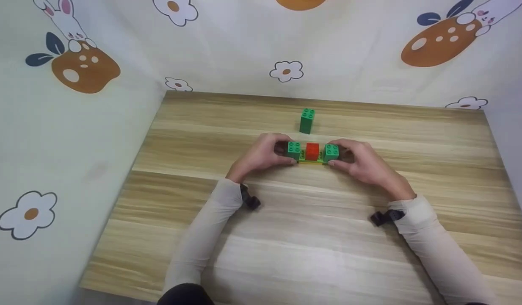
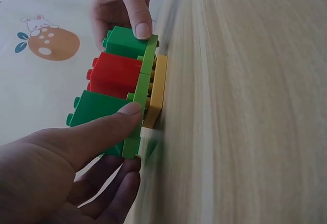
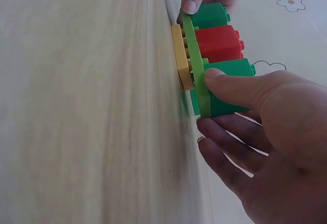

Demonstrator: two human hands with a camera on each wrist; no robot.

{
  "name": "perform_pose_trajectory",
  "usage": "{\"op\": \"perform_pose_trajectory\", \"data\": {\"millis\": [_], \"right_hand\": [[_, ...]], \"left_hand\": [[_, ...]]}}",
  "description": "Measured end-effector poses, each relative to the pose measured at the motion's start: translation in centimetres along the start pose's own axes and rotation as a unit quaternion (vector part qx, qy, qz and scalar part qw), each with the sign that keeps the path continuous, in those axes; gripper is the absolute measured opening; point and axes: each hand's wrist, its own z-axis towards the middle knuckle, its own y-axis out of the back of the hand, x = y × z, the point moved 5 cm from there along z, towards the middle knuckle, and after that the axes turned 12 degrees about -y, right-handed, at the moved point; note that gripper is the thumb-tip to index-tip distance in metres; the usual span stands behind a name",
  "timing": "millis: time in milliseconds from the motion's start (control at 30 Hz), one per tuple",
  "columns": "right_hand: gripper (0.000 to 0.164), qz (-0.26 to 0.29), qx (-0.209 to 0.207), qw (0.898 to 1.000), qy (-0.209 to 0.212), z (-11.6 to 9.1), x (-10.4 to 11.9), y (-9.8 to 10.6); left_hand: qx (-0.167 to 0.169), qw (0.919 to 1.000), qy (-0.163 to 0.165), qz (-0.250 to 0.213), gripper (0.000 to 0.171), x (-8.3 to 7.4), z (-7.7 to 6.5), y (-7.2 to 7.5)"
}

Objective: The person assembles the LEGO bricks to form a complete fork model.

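Observation:
My left hand (image 1: 265, 154) grips the left end of a brick assembly, its thumb on the near edge and fingers at the far side. At the other end, my right hand (image 1: 364, 163) pinches it the same way. On top stand a green brick (image 1: 293, 151) at left, a red brick (image 1: 312, 151) in the middle and a second green brick (image 1: 331, 153) at right. Beneath them run two light green plates (image 2: 134, 132), end to end. A yellow plate (image 2: 157, 91) lies lowest, under their middle, with studs showing in a thin gap between the layers.
Behind the assembly, a tall green block (image 1: 307, 122) stands upright on the wooden table (image 1: 286, 237). A patterned curtain (image 1: 227, 51) borders the table's back edge, and a similar one hangs along the left. Black wrist cameras are strapped at both sleeves.

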Motion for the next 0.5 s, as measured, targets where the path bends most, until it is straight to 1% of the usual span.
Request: {"op": "perform_pose_trajectory", "data": {"millis": [200,500], "right_hand": [[0.044,-0.006,0.002,1.0,0.001,0.01,0.02,-0.12],[0.044,-0.007,0.0,1.0,0.005,-0.01,-0.04,-0.14]], "left_hand": [[0.005,1.0,0.0,-0.008,0.039,0.0,0.05,-0.12],[-0.001,1.0,0.005,0.008,0.043,0.12,0.22,-0.63]]}}
